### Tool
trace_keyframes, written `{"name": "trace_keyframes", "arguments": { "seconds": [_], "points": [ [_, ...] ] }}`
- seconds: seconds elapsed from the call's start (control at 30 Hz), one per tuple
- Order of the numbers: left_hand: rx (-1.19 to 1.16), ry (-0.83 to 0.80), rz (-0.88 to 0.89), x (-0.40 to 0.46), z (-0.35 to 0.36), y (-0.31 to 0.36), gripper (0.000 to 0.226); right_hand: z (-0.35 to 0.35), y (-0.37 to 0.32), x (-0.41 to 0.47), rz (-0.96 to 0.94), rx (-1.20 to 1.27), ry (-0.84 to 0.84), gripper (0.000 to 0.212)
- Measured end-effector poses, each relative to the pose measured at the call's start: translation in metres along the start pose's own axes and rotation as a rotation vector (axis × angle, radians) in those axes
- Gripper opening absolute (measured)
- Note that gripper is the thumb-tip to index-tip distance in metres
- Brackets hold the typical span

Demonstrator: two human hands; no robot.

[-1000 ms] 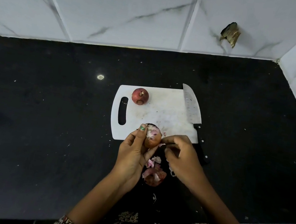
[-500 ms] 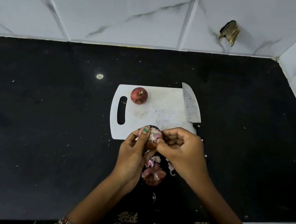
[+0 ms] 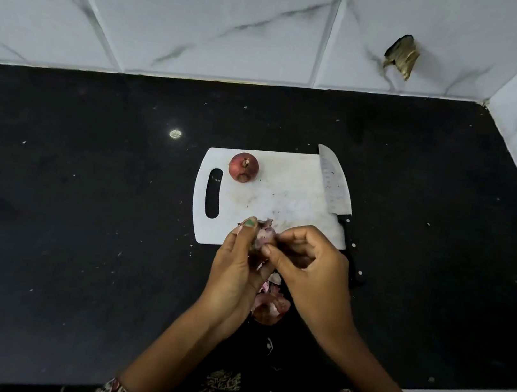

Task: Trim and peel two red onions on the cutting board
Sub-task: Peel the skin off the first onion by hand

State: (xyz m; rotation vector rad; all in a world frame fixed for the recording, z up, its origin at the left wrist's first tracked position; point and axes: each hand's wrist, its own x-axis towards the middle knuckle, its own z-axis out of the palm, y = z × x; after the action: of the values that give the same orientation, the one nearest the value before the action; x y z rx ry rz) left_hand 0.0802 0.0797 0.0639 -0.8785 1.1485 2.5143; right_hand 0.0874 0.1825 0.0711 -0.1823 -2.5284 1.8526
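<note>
My left hand (image 3: 234, 272) grips a partly peeled red onion (image 3: 263, 235) above the near edge of the white cutting board (image 3: 283, 199). My right hand (image 3: 309, 270) pinches the onion's skin from the right side. Most of that onion is hidden by my fingers. A second red onion (image 3: 243, 167), unpeeled, sits on the board's far left, beside the handle slot. A knife (image 3: 335, 187) lies along the board's right edge, blade pointing away, black handle partly behind my right hand.
Loose red onion skins (image 3: 269, 306) lie on the black countertop (image 3: 81, 203) between my wrists. White marble-look tiled walls (image 3: 210, 14) close the back and right. A damaged spot (image 3: 401, 56) marks the back wall. The counter's near edge runs by my body.
My right hand has moved left from beside the onion onto it and now pinches its skin. More pale flesh shows on top. The left hand has kept its grip.
</note>
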Motion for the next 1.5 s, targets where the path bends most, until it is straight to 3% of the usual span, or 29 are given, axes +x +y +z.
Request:
{"name": "trace_keyframes", "arguments": {
  "seconds": [0.1,0.3,0.4,0.67,0.83,1.0,1.1,1.13,1.23,1.33,1.5],
  "points": [
    [0.019,-0.023,-0.018,0.0,-0.001,0.003,0.061,0.003,-0.002,-0.004,-0.051,-0.016,-0.037,0.026],
    [0.079,-0.105,-0.042,0.002,-0.006,-0.001,0.041,-0.001,-0.002,0.002,-0.118,-0.153,-0.027,0.019],
    [0.096,-0.136,-0.046,0.001,-0.007,-0.001,0.042,-0.005,-0.003,0.005,-0.132,-0.16,-0.011,0.015],
    [0.052,-0.138,-0.094,0.0,-0.003,0.005,0.048,-0.006,-0.003,0.005,-0.013,0.01,-0.067,0.013],
    [0.043,-0.133,-0.129,0.002,-0.006,0.006,0.041,-0.006,-0.006,0.005,0.037,-0.018,-0.107,0.018],
    [-0.011,-0.03,-0.246,0.014,-0.011,0.009,0.038,-0.012,0.0,0.013,0.134,0.113,-0.144,0.011],
    [-0.023,0.051,-0.246,0.018,-0.014,0.007,0.045,-0.018,0.007,0.018,0.035,-0.165,-0.059,0.01],
    [-0.008,0.068,-0.238,0.016,-0.013,0.007,0.047,-0.02,0.009,0.019,-0.008,-0.293,-0.078,0.004],
    [0.108,0.062,-0.189,0.015,-0.014,0.005,0.054,-0.023,0.011,0.019,-0.093,-0.521,-0.148,0.017],
    [0.206,-0.023,-0.15,0.012,-0.013,0.004,0.058,-0.019,0.004,0.014,-0.143,-0.333,-0.15,0.007],
    [0.27,-0.16,-0.175,0.007,-0.009,0.005,0.055,-0.009,0.003,0.011,-0.089,-0.24,-0.168,0.03]
  ]
}}
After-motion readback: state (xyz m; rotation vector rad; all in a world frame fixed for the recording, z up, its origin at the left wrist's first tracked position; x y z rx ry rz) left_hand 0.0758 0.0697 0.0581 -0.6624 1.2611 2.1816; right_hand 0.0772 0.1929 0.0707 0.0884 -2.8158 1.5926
